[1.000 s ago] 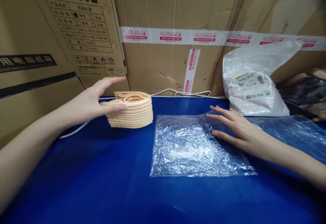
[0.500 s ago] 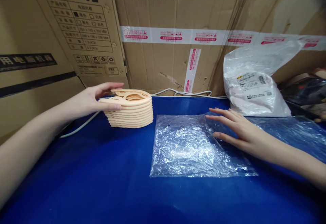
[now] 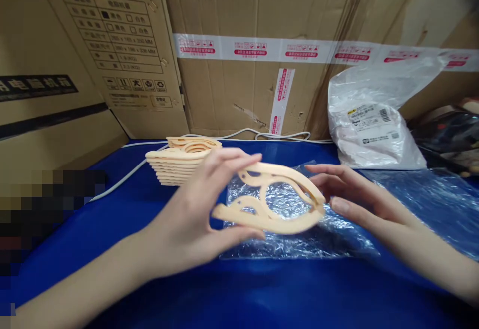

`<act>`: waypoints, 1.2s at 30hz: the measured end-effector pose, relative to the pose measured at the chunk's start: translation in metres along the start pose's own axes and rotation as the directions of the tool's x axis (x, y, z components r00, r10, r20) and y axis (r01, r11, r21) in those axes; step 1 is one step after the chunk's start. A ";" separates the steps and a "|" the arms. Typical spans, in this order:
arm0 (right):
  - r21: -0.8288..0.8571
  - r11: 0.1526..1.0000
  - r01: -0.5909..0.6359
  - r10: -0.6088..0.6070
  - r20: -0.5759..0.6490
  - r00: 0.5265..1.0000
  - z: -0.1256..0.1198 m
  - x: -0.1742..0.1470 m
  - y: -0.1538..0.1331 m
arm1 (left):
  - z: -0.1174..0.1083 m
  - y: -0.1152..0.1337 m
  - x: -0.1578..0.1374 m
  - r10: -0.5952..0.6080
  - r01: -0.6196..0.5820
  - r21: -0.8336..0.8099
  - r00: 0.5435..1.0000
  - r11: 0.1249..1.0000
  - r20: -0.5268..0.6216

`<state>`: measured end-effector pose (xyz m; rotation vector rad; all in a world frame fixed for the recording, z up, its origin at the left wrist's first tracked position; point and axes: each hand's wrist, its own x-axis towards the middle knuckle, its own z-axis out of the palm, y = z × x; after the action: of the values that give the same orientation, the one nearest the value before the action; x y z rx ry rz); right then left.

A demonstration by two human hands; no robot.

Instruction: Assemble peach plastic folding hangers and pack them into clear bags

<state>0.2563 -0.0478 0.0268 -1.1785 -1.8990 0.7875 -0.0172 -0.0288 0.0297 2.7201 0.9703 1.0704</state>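
Note:
My left hand (image 3: 194, 209) grips a beige plastic folding hanger (image 3: 284, 226) between the thumb below and the fingers above. The hanger is folded into a curved loop with round cut-outs and is held in the air over a clear plastic bag (image 3: 329, 246). At its right end is my right hand (image 3: 359, 204), thumb and fingers apart; whether a fingertip touches the hanger I cannot tell. Behind my left hand stands a neat stack of similar hangers (image 3: 170, 169), partly hidden by that hand. The clear bag lies flat on the blue table surface (image 3: 262, 294).
Cardboard boxes (image 3: 232, 89) wall off the back and left. A white cable (image 3: 129, 177) runs along their foot. At the back right stands a white plastic parcel bag (image 3: 374, 139), with dark wrapped items (image 3: 445, 139) beside it. More clear film (image 3: 422, 189) lies at the right.
My left hand has lifted one hanger off the stack and brought it right, over the clear bag. My right hand has moved slightly, its fingers now curled more beside the hanger's end.

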 end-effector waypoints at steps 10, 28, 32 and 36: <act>0.267 0.918 -0.292 0.255 0.162 0.953 0.001 0.002 0.004 | 0.024 -0.002 -0.004 0.030 -0.013 -0.081 0.979 0.997 0.203; 0.291 0.930 -0.223 0.187 0.146 0.971 0.001 0.002 0.009 | 0.020 -0.002 -0.005 0.103 -0.112 0.031 0.973 0.993 0.208; 0.304 0.924 -0.231 0.192 0.155 0.969 -0.001 0.003 0.010 | 0.020 0.001 -0.006 0.126 -0.145 0.098 0.976 0.985 0.176; 0.312 0.914 -0.260 0.221 0.156 0.963 -0.003 0.005 0.010 | 0.021 -0.003 -0.007 0.166 -0.188 0.138 0.973 0.972 0.161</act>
<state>0.2615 -0.0390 0.0221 -1.1852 -1.6444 1.2826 -0.0093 -0.0264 0.0091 3.0089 0.8317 0.8318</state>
